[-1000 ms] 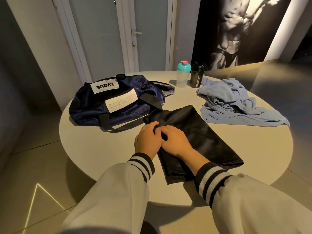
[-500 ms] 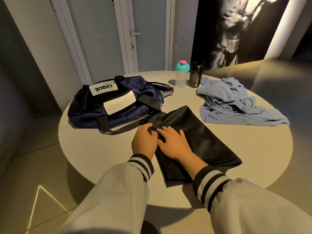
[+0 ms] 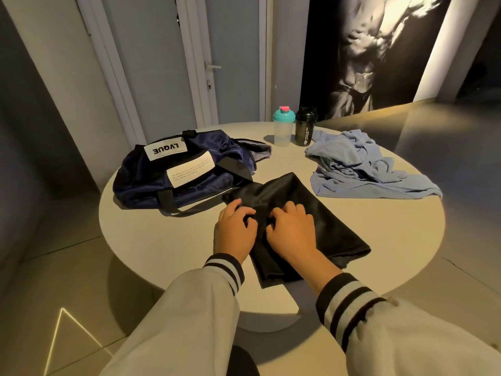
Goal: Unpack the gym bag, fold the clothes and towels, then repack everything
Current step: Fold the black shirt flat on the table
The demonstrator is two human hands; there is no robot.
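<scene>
Gym bag (image 3: 173,175) is sitting emptied on the far left of the round table (image 3: 406,240); we are judging ourselves mid-fold.
The blue towel (image 3: 366,169) is waiting crumpled far right. The black garment (image 3: 320,213) is lying flat nearest us. Our left hand (image 3: 234,232) and right hand (image 3: 294,234) are curling side by side, pinching its cloth. Next we are needing a clean lift-and-fold.

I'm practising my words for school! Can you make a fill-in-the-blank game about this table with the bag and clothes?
The left hand and right hand both grip the ____ garment.
The crumpled towel is light ____.
The top white label on the gym bag reads ____.
Missing words: black, blue, LVQUE.
</scene>
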